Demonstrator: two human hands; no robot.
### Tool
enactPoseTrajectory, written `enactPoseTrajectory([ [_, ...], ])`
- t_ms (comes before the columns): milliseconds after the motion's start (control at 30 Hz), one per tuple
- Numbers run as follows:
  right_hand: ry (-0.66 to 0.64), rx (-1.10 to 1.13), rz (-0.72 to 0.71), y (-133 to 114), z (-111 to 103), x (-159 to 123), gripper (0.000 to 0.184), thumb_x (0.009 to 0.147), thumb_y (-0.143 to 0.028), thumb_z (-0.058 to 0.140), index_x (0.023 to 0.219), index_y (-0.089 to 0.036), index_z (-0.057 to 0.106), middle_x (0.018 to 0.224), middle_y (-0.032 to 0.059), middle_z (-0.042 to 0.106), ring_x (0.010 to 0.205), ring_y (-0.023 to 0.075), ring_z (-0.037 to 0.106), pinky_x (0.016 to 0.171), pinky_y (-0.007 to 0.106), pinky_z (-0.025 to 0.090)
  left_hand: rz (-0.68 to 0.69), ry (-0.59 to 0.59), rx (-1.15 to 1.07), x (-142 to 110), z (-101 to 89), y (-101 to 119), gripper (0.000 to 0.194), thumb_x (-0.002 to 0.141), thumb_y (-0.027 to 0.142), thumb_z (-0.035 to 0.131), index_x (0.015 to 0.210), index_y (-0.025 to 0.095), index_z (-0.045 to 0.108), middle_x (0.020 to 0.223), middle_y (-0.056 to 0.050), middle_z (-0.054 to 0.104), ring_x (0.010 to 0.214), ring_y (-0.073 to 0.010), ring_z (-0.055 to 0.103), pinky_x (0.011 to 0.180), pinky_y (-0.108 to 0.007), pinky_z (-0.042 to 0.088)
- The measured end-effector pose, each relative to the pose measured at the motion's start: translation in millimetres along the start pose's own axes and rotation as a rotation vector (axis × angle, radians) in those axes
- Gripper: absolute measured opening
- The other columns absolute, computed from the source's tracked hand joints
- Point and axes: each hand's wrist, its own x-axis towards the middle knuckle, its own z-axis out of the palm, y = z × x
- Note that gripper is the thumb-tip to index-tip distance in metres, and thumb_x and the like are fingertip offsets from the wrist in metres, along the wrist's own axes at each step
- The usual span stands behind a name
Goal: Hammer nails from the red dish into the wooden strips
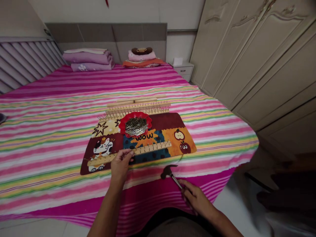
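Note:
My left hand [120, 161] rests on a thin wooden strip [153, 146], thumb and fingertips pinched together at its middle. Whatever lies between those fingertips is too small to make out. Several nails stand upright along the strip to the right of the hand, and one leans near its left end. Low at the right, my right hand [195, 196] grips the handle of a claw hammer [170, 172], its head held above the bed's near edge. Beyond the strip, a red scalloped bowl [121, 126] holds a heap of loose nails [136, 125].
Under the strip and bowl lies a patterned mat [165, 122] on a striped bedspread [214, 131]. Behind the bowl sit more wooden strips [138, 106] bristling with upright nails. Folded bedding [89, 59] is stacked by the headboard. A wardrobe [247, 49] stands at the right.

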Motion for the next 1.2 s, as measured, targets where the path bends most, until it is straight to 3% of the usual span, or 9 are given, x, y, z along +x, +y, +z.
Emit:
enactPoseTrajectory([
  [167,0.005,-0.002,-0.014,1,0,1,0.054,0.077,-0.043,0.043,0.121,-0.013,0.049,0.049,-0.0099,0.042,0.032,0.0059,0.033,0.029,0.016,0.023,0.011,-0.008,0.057,1,-0.7,-4,0.036,0.054,0.042,0.073,0.076,0.016,0.062,0.064,0.001,0.064,0.058,-0.0109,0.057,0.056,-0.023,0.048],
  [400,0.011,-0.044,-0.066,-7,2,-7,0.049,0.080,-0.041,0.045,0.122,-0.016,0.053,0.049,-0.0094,0.037,0.034,0.0076,0.031,0.032,0.018,0.023,0.139,0.023,0.335,-8,-0.4,-4,0.026,0.066,0.043,0.063,0.078,0.020,0.065,0.062,0.001,0.063,0.058,-0.0130,0.057,0.059,-0.025,0.046],
  [533,-0.013,-0.148,-0.232,-34,6,-17,0.041,0.083,-0.035,0.046,0.118,-0.018,0.059,0.056,-0.0047,0.045,0.047,0.0105,0.040,0.043,0.021,0.035,0.248,0.044,0.444,-11,1.6,-4,0.021,0.069,0.041,0.059,0.077,0.022,0.065,0.073,-0.001,0.067,0.066,-0.0150,0.059,0.066,-0.026,0.047],
  [667,-0.028,-0.220,-0.395,-76,17,-19,0.039,0.089,-0.029,0.040,0.124,-0.021,0.054,0.059,-0.0045,0.046,0.048,0.0100,0.039,0.047,0.021,0.036,0.348,0.001,0.520,-11,3.5,-9,0.020,0.073,0.039,0.056,0.078,0.023,0.066,0.079,-0.003,0.067,0.073,-0.0166,0.060,0.071,-0.027,0.046],
  [767,-0.015,-0.261,-0.510,-107,28,-10,0.039,0.091,-0.025,0.039,0.127,-0.021,0.051,0.061,-0.0045,0.049,0.049,0.0096,0.042,0.049,0.020,0.037,0.362,-0.002,0.521,-11,4.7,-11,0.020,0.074,0.038,0.055,0.079,0.022,0.066,0.079,-0.003,0.067,0.073,-0.0165,0.060,0.071,-0.026,0.046],
  [867,0.017,-0.327,-0.623,-129,38,1,0.037,0.091,-0.021,0.039,0.126,-0.021,0.051,0.073,-0.0001,0.061,0.061,0.0122,0.055,0.060,0.022,0.045,0.343,0.006,0.509,-12,5.1,-13,0.021,0.074,0.037,0.054,0.082,0.022,0.066,0.078,-0.002,0.067,0.069,-0.0156,0.060,0.068,-0.025,0.046],
  [1033,0.045,-0.462,-0.749,-142,50,19,0.042,0.091,-0.018,0.039,0.132,-0.019,0.046,0.105,0.0100,0.068,0.090,0.0202,0.064,0.079,0.031,0.049,0.367,0.010,0.523,-11,2.8,-21,0.021,0.076,0.037,0.053,0.084,0.023,0.065,0.080,-0.002,0.067,0.070,-0.0149,0.059,0.068,-0.025,0.045],
  [1200,-0.033,-0.559,-0.706,-145,50,20,0.043,0.089,-0.014,0.038,0.131,-0.017,0.046,0.110,0.0116,0.067,0.093,0.0219,0.064,0.081,0.034,0.050,0.398,0.010,0.558,-11,0.7,-25,0.019,0.076,0.035,0.051,0.082,0.023,0.065,0.082,-0.002,0.068,0.069,-0.0147,0.059,0.068,-0.025,0.045],
])
